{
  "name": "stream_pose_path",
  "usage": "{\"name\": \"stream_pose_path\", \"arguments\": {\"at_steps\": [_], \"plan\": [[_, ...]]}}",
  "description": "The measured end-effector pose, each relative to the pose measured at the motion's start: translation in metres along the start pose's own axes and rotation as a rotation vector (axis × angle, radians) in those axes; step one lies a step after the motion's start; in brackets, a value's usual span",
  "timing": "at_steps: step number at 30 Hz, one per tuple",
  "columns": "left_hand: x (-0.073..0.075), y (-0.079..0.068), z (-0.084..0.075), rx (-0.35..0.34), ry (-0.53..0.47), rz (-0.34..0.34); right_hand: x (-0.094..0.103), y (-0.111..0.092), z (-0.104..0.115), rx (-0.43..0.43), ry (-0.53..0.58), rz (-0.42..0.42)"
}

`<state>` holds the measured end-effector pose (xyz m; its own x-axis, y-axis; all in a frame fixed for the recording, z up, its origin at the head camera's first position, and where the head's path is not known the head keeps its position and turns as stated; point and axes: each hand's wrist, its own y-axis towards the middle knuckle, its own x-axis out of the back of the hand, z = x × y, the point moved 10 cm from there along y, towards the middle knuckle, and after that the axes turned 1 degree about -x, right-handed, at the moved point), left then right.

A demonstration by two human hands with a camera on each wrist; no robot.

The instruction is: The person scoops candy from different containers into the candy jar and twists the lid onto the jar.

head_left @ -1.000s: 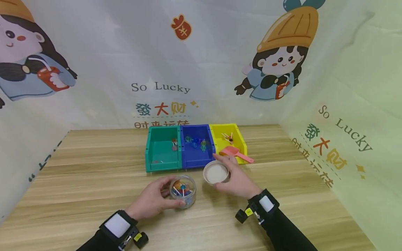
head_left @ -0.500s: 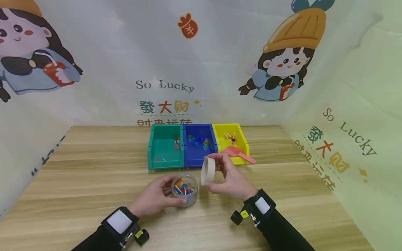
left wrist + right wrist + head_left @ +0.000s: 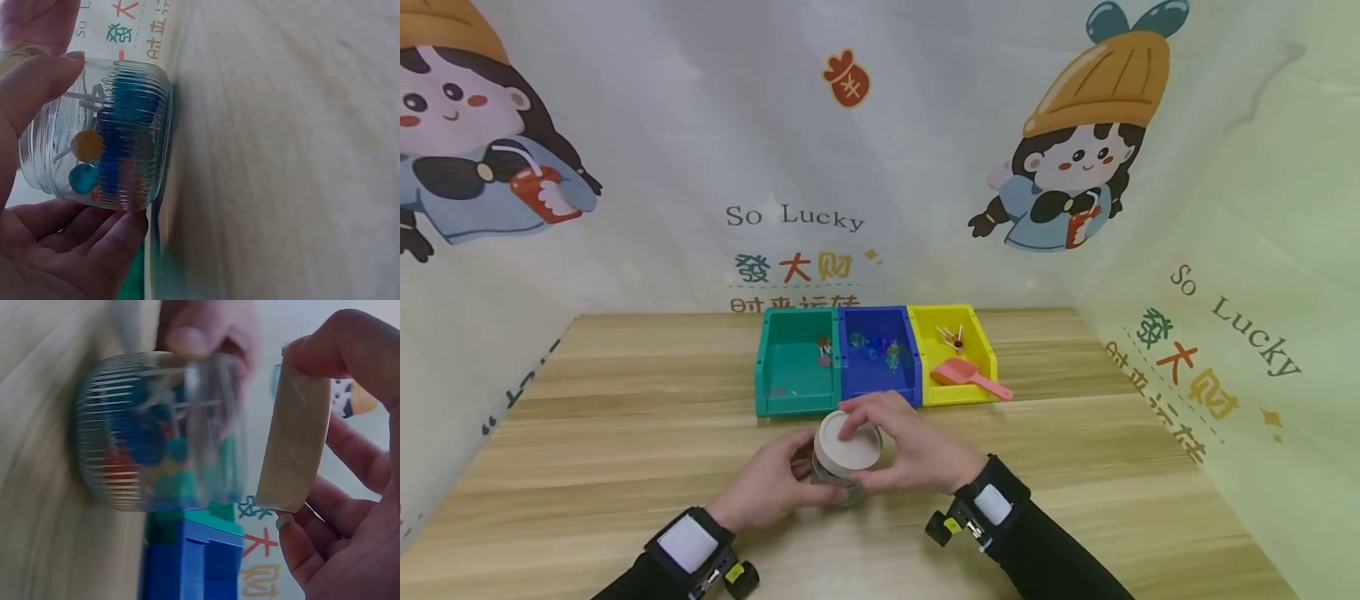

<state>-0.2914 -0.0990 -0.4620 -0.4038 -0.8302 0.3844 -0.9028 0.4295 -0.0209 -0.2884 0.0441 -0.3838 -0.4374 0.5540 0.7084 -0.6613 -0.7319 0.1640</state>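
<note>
A clear ribbed jar stands on the table, with several lollipops and other coloured pieces inside. My left hand grips its side, thumb on the near face and fingers round the back. Above the mouth, my right hand holds a round pale lid by the rim, a fingertip lying on its top. The right wrist view shows the lid slightly tilted, with a narrow gap between it and the jar. In the head view the lid hides the jar's contents.
Behind the hands, green, blue and yellow bins sit side by side, each holding a few small items. A pink scoop rests in the yellow bin, its handle over the front edge. A printed cloth hangs behind the table.
My right hand has brought the lid leftward from beside the jar to over its mouth, turning it from underside-up through upright to face down. The left hand keeps holding the jar in place.
</note>
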Motion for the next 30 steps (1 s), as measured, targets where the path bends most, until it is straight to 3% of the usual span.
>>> {"name": "stream_pose_path", "arguments": {"at_steps": [12,19,30], "plan": [[-0.001,-0.001,0.001,-0.001,-0.016,0.009,-0.022,0.004,-0.005,-0.014,-0.153,0.073],[0.000,0.000,0.001,0.010,-0.015,0.001,-0.020,0.008,-0.012,-0.080,-0.199,0.004],[-0.002,0.001,-0.001,-0.020,-0.001,0.010,-0.020,0.003,-0.019,-0.138,-0.122,0.090]]}}
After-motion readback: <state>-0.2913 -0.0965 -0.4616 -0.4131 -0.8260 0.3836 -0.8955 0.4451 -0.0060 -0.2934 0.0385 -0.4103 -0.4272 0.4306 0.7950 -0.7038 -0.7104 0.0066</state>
